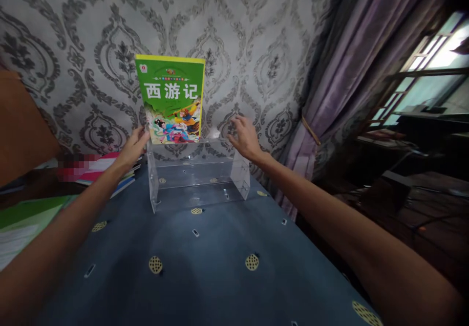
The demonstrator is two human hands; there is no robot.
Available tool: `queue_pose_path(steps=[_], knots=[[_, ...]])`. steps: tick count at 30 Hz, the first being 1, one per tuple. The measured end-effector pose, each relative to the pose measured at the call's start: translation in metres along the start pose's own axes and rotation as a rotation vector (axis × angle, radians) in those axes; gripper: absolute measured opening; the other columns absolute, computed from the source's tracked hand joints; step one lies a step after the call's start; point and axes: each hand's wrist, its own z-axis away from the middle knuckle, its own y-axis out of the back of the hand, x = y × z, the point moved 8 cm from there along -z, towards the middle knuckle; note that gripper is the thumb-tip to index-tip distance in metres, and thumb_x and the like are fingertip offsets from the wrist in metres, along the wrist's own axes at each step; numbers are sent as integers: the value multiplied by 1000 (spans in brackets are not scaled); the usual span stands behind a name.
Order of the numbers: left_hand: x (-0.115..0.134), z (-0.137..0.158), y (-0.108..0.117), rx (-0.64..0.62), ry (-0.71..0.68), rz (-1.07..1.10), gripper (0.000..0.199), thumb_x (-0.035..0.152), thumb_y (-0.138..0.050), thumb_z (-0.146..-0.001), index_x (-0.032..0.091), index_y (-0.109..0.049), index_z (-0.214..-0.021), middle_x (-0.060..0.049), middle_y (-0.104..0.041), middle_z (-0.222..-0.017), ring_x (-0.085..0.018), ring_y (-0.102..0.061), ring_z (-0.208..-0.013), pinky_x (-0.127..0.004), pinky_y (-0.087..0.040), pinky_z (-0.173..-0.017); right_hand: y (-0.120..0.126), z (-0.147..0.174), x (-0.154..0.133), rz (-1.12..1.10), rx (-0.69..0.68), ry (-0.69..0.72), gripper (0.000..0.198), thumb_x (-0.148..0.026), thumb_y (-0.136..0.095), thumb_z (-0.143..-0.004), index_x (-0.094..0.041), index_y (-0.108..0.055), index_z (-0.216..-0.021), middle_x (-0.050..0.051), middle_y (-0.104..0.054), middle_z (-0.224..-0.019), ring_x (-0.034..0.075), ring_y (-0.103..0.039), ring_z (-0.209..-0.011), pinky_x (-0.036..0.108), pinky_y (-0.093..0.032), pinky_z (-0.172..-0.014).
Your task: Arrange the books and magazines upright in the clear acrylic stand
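A green picture book (175,98) with a yellow edge and large white Chinese characters stands nearly upright in the top tier of a clear tiered display rack (194,173). It occupies the left part of that tier. My left hand (136,144) is at the rack's upper left end, beside the book's lower left corner, its fingers stretched out. Whether it touches the book or only the rack I cannot tell. Around the rack's upper right end is my right hand (245,138), fingers apart and holding nothing.
The rack stands on a dark blue tablecloth (205,272) with pineapple prints, close to a patterned wall (242,32). Stacked books (106,164) and a green-and-white booklet (32,213) lie at left. A brown box-like object (25,125) is far left; a purple curtain (330,81) hangs right.
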Motion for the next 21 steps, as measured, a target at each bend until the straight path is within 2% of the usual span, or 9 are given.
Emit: queue_pose_path(steps=[3, 5, 7, 9, 10, 12, 14, 18, 21], knots=[[-19, 25, 6, 36, 67, 18, 67, 59, -59, -90, 24, -44, -146, -15, -50, -152, -35, -47, -141, -55, -46, -107, 4, 42, 19, -48, 208, -121, 61, -39, -53, -94, -10, -40, -146, 24, -42, -151, 37, -38, -142, 56, -32, -115], [-35, 44, 8, 28, 94, 28, 75, 58, -62, -88, 24, -37, -150, -17, -44, -156, -35, -43, -144, -55, -42, -112, -7, 80, 34, -102, 238, -224, 65, -44, -51, -93, -7, -39, -146, 28, -43, -149, 39, -37, -142, 57, -34, -115], [-52, 61, 4, -22, 103, 30, 85, 58, -67, -83, 22, -32, -152, -19, -39, -159, -35, -40, -146, -55, -36, -116, -28, 118, 48, -195, 166, -336, 69, -49, -53, -89, -5, -43, -142, 28, -50, -142, 38, -46, -136, 55, -40, -111], [-67, 76, -2, -87, 90, 33, 93, 58, -71, -79, 22, -29, -153, -19, -37, -161, -36, -37, -148, -54, -32, -119, -54, 149, 59, -296, 22, -467, 62, -49, -50, -88, -10, -49, -136, 23, -61, -131, 34, -59, -122, 49, -49, -102], [-73, 82, -6, -113, 81, 39, 95, 58, -72, -78, 22, -28, -154, -19, -35, -162, -36, -36, -149, -54, -31, -120, -62, 160, 59, -310, -16, -484, 55, -48, -48, -88, -12, -54, -130, 20, -67, -120, 32, -65, -111, 46, -53, -93], [-85, 91, -12, -139, 68, 54, 97, 57, -73, -77, 22, -28, -155, -18, -33, -163, -36, -34, -149, -54, -30, -120, -71, 175, 59, -314, -66, -504, 44, -46, -47, -87, -17, -62, -116, 13, -73, -102, 29, -69, -93, 42, -56, -81], [-94, 98, -19, -150, 56, 70, 96, 55, -73, -76, 20, -31, -154, -18, -36, -162, -36, -37, -148, -52, -32, -120, -73, 180, 57, -292, -81, -513, 36, -42, -48, -83, -19, -64, -106, 11, -73, -91, 28, -68, -83, 39, -54, -74], [-104, 106, -30, -165, 22, 69, 84, 47, -70, -77, 16, -41, -149, -17, -50, -152, -35, -47, -140, -51, -33, -119, -72, 184, 59, -245, -99, -551, 32, -33, -46, -78, -18, -67, -96, 12, -73, -83, 28, -67, -76, 35, -49, -67], [-106, 108, -33, -152, 4, 40, 76, 36, -65, -80, 17, -42, -150, -14, -52, -151, -33, -47, -140, -49, -33, -120, -72, 186, 61, -221, -112, -571, 34, -32, -45, -76, -17, -69, -95, 13, -73, -81, 28, -66, -74, 33, -45, -64]])
